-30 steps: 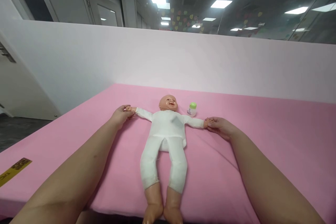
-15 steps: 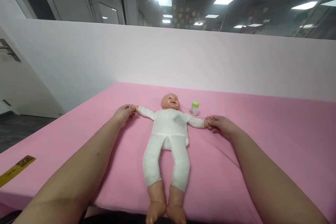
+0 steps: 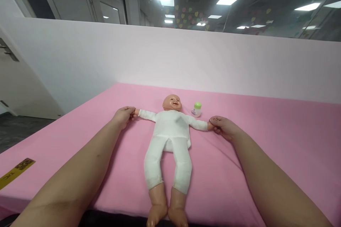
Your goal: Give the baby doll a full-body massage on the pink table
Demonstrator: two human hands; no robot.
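Observation:
A baby doll in a white bodysuit lies face up on a pink padded surface, arms spread wide, bare feet toward me. My left hand is closed around the doll's hand on the left side. My right hand is closed around the doll's other hand on the right. A small white bottle with a green cap stands just right of the doll's head.
A pale pink partition wall rises behind the surface. A yellow label is stuck near the left front edge. Beyond the partition are doors and ceiling lights.
Both hands keep hold of the doll's hands. The view has shifted slightly; the doll's arms stay stretched out.

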